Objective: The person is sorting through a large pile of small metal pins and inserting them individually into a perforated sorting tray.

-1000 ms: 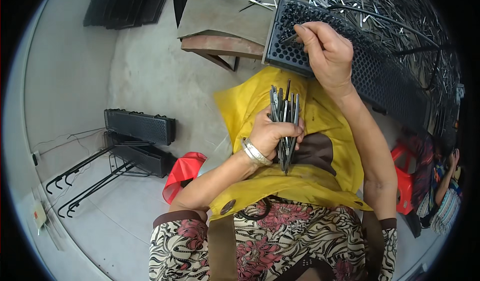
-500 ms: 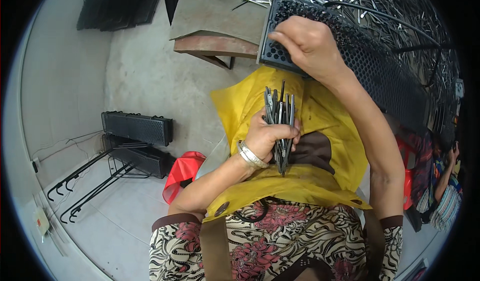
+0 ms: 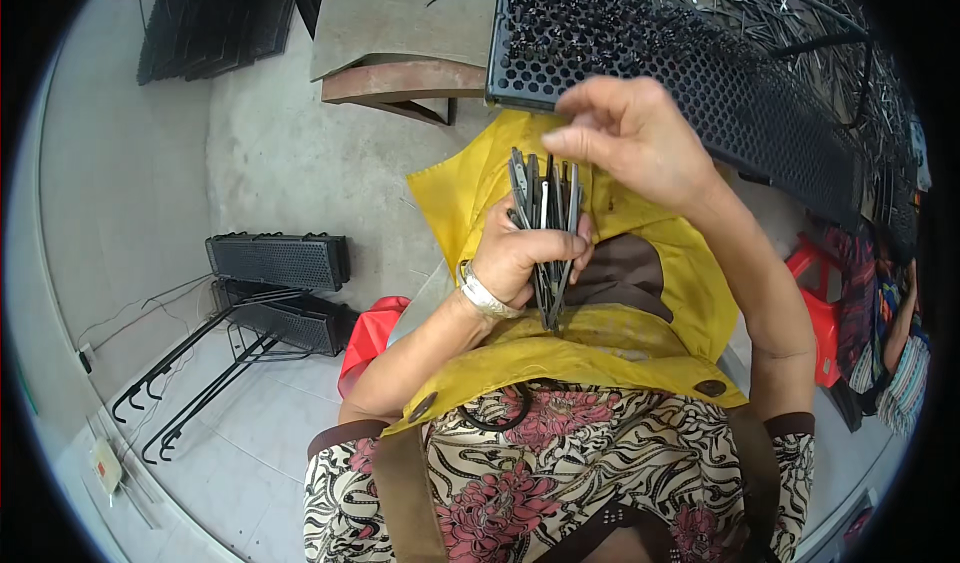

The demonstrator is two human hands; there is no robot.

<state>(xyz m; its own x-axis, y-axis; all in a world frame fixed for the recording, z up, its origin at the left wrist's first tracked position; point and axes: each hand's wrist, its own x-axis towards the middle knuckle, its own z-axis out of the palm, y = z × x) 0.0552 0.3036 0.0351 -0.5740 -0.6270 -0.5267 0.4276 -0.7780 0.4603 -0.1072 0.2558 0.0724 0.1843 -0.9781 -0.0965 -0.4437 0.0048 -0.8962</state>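
My left hand [image 3: 515, 260] is wrapped round a bundle of slim, pointed grey metal strips [image 3: 543, 198], held upright in front of the yellow apron [image 3: 450, 175]. The thumb crosses the front of the bundle. Just above and to the right of the strips' upper ends hovers my right hand [image 3: 650, 143], its thumb and fingers apart and nothing visible between them. Beyond it stands a long black rack [image 3: 740, 113] with a honeycomb of round holes. Many dark pieces [image 3: 590, 28] stand packed in the holes at its far left part; the nearer holes show no pieces.
A large heap of loose metal strips [image 3: 790, 13] covers the table behind the rack. The bare table corner [image 3: 390, 13] lies to its left. More black racks [image 3: 280, 261] and hooked rods [image 3: 190, 363] are at left. A red stool [image 3: 825, 303] and another person [image 3: 895, 348] are at right.
My right hand has come back from over the rack toward the bundle, and its fingers have opened. My left hand keeps its hold on the strips. The whole view has shifted slightly.
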